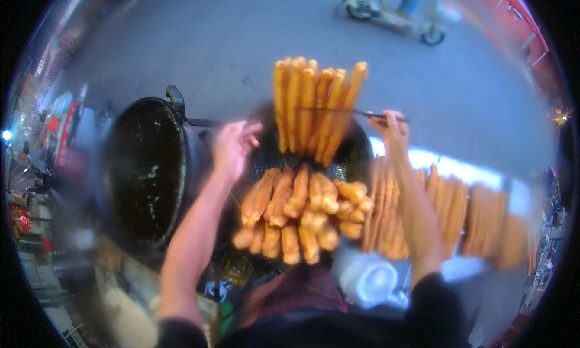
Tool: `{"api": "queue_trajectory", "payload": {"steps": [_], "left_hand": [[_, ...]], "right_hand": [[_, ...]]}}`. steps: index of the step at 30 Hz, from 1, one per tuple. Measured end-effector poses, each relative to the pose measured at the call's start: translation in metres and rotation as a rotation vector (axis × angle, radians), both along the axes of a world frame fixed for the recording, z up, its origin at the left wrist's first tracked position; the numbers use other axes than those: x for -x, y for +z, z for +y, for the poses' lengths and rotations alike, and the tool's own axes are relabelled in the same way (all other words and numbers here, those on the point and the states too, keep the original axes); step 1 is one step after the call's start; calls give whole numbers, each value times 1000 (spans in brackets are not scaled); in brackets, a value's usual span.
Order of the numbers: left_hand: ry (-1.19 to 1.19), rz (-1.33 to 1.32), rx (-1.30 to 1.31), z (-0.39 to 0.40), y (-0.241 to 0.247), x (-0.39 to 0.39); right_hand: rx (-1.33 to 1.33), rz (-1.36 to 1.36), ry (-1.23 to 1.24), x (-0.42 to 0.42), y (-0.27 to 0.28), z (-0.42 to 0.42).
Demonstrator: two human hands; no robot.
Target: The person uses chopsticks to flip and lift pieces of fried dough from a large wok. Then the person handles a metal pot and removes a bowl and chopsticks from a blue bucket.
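My right hand [392, 126] grips a long thin dark rod [362, 113] that crosses a bunch of golden fried dough sticks [312, 108]. This bunch stands upright, raised over a dark pan with mesh [358, 144]. To the left of the bunch is my left hand [235, 146], its fingers loosely curled. A dark bar [204, 122] runs up to it from the left, but whether the hand holds this bar is blurred. Nearer my body lies a pile of shorter, thicker fried dough pieces [299, 212].
A large black wok [145, 171] of dark liquid, with a loop handle [176, 99], stands at left. Rows of fried dough sticks [446, 203] lie at right. Near my body is a pale round container [371, 280]. A scooter [394, 12] with a rider is on the road beyond.
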State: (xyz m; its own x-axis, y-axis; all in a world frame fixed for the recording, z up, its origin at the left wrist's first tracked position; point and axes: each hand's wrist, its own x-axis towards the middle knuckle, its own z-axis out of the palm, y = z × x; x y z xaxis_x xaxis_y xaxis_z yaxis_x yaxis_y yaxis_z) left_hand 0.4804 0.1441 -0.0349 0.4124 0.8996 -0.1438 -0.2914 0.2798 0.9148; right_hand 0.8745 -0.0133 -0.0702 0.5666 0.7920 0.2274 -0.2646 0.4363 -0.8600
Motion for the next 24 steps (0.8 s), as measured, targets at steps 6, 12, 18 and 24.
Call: {"api": "queue_trajectory", "payload": {"steps": [6,12,18,24], "left_hand": [[51,63,-69,-2,20,2],[74,111,-130,-20,47,14],[70,87,-175,-36,58,71],[71,27,-195,-68,77,105]], "right_hand": [[55,-198,-34,-12,42,-15],[65,-223,-138,-45,76,-69],[15,-145,-182,-62,67,-106],[-48,-103,-225,-51,82,-143]]}}
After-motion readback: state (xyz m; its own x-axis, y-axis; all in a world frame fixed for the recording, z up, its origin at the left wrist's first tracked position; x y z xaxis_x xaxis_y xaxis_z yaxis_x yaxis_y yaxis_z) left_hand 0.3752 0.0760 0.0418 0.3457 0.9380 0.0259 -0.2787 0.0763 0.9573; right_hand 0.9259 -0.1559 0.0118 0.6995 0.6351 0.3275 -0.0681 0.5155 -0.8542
